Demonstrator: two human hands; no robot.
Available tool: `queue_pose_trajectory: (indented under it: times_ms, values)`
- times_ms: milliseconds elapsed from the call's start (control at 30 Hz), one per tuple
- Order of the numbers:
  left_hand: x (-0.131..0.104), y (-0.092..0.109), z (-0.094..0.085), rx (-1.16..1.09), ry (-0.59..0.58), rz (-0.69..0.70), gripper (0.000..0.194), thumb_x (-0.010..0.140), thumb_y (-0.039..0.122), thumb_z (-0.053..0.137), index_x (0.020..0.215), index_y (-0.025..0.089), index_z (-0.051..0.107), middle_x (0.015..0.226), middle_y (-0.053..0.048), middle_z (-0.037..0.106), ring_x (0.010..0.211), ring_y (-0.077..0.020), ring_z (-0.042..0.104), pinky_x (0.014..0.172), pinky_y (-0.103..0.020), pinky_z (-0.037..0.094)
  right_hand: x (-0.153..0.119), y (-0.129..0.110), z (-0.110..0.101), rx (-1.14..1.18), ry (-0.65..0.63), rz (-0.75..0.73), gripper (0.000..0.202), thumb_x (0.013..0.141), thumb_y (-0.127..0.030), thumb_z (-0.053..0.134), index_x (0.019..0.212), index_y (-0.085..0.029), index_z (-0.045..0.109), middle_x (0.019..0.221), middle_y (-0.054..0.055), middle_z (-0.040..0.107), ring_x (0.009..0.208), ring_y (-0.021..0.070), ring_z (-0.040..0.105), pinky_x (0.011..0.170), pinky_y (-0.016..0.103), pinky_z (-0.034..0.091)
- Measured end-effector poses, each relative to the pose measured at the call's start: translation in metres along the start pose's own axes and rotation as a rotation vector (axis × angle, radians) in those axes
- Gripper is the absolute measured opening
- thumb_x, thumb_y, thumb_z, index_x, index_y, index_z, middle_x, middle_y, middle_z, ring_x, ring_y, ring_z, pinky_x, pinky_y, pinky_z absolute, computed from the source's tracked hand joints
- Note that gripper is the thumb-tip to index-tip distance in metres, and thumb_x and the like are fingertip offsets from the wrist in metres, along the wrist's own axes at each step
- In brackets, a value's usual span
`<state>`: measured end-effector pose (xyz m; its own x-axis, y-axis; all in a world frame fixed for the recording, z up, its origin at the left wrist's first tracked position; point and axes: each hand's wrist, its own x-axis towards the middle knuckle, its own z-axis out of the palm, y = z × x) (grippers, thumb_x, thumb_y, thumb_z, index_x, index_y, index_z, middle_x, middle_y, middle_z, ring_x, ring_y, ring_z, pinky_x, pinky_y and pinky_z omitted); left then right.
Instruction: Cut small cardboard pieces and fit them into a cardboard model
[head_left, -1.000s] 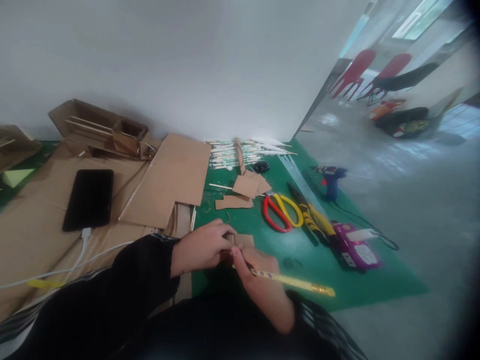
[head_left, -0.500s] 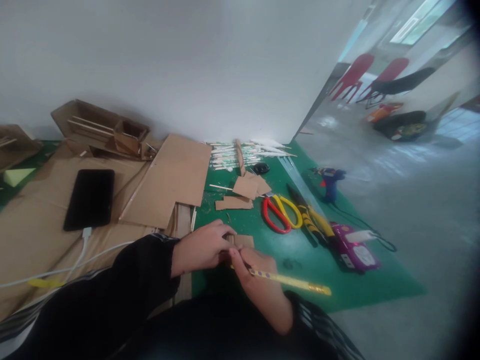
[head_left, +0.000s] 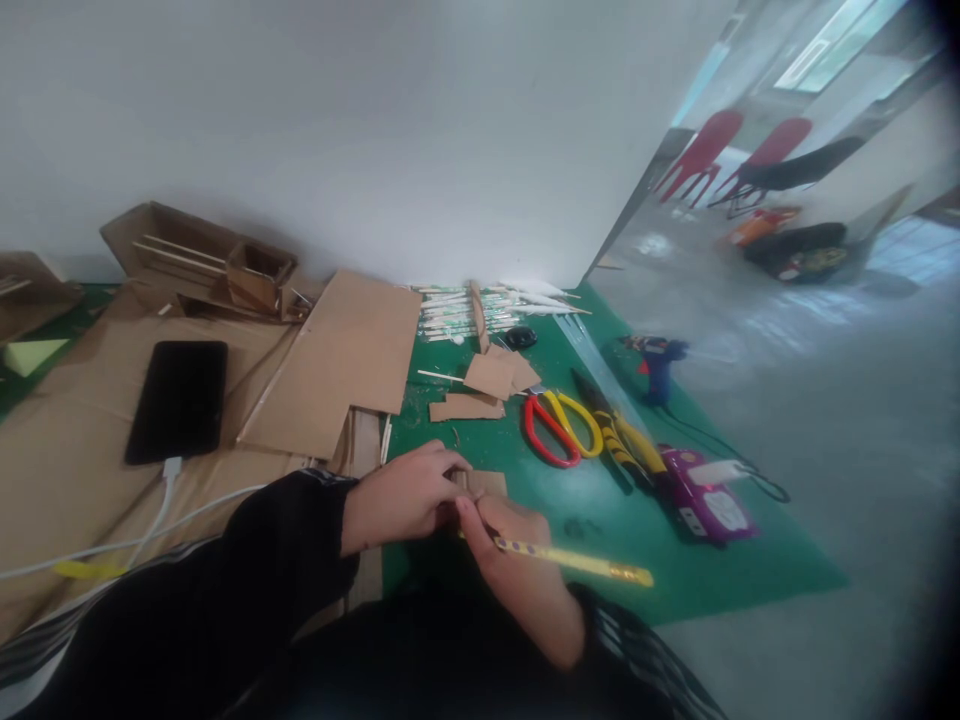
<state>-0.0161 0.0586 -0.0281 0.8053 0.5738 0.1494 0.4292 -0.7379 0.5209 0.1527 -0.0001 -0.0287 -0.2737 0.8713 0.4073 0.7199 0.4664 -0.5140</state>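
My left hand [head_left: 397, 500] is closed on a small cardboard piece [head_left: 491, 483] low in the middle of the head view. Its fingertips are partly hidden behind my right hand. In my right hand [head_left: 521, 565] is a yellow pencil [head_left: 574, 563] with dark spots, gripped close to its front end. The pencil's eraser end points right, and its tip is hidden by the hand. My right fingers touch the edge of the cardboard piece. Ahead of both hands lie a cardboard strip [head_left: 466, 407] and small cardboard scraps [head_left: 489, 376].
Red-and-yellow-handled scissors [head_left: 551, 442], pliers [head_left: 619, 440], a purple power strip [head_left: 705, 495] and a blue glue gun [head_left: 658, 368] lie to the right on the green mat [head_left: 772, 570]. Leftward are a phone [head_left: 178, 400], its white cable, a large cardboard sheet [head_left: 352, 350] and a cardboard box [head_left: 187, 255].
The pencil's eraser end has shifted slightly left and up. Both hands stay at the cardboard piece, almost unmoved.
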Motion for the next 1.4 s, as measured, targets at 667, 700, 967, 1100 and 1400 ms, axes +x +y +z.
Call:
queue_pose_trajectory:
  times_ms: [667, 700, 967, 1100, 1400]
  values:
    - [0.0, 0.0, -0.001, -0.001, -0.002, -0.009, 0.019, 0.086, 0.015, 0.057, 0.094, 0.02, 0.074, 0.116, -0.01, 0.062, 0.106, -0.0236, 0.052, 0.091, -0.035, 0.047, -0.004, 0.002, 0.0, -0.016, -0.006, 0.021, 0.042, 0.097, -0.027, 0.042, 0.056, -0.021, 0.048, 0.05, -0.001, 0.054, 0.047, 0.0111, 0.048, 0.049, 0.023, 0.033]
    - [0.0, 0.0, -0.001, 0.001, -0.002, -0.011, 0.02, 0.086, 0.014, 0.057, 0.095, 0.02, 0.074, 0.116, -0.01, 0.062, 0.106, -0.0233, 0.052, 0.091, -0.035, 0.047, -0.004, 0.002, 0.0, -0.016, -0.009, 0.02, 0.042, 0.097, -0.027, 0.043, 0.056, -0.021, 0.049, 0.05, -0.001, 0.054, 0.047, 0.0111, 0.049, 0.05, 0.023, 0.033]
    - [0.0, 0.003, -0.002, 0.026, -0.018, -0.014, 0.022, 0.086, 0.015, 0.057, 0.099, 0.021, 0.074, 0.118, -0.009, 0.061, 0.109, -0.024, 0.051, 0.095, -0.036, 0.045, -0.003, 0.014, -0.009, -0.032, 0.007, 0.053, 0.044, 0.096, -0.027, 0.044, 0.052, -0.02, 0.048, 0.046, -0.003, 0.049, 0.043, 0.0104, 0.042, 0.047, 0.025, 0.028]
    - [0.0, 0.004, -0.005, 0.025, -0.032, -0.03, 0.02, 0.086, 0.014, 0.058, 0.095, 0.02, 0.074, 0.119, -0.01, 0.061, 0.11, -0.0241, 0.051, 0.095, -0.036, 0.046, -0.001, 0.014, -0.01, -0.021, -0.037, 0.043, 0.041, 0.095, -0.027, 0.045, 0.056, -0.02, 0.053, 0.049, -0.002, 0.055, 0.045, 0.011, 0.045, 0.049, 0.025, 0.03]
    - [0.001, 0.005, -0.005, 0.036, -0.038, -0.021, 0.023, 0.085, 0.013, 0.057, 0.1, 0.022, 0.073, 0.119, -0.008, 0.06, 0.109, -0.0238, 0.051, 0.096, -0.038, 0.045, 0.002, 0.017, -0.016, -0.021, -0.089, 0.07, 0.041, 0.096, -0.028, 0.043, 0.058, -0.02, 0.056, 0.053, 0.0, 0.06, 0.046, 0.0124, 0.049, 0.049, 0.026, 0.033]
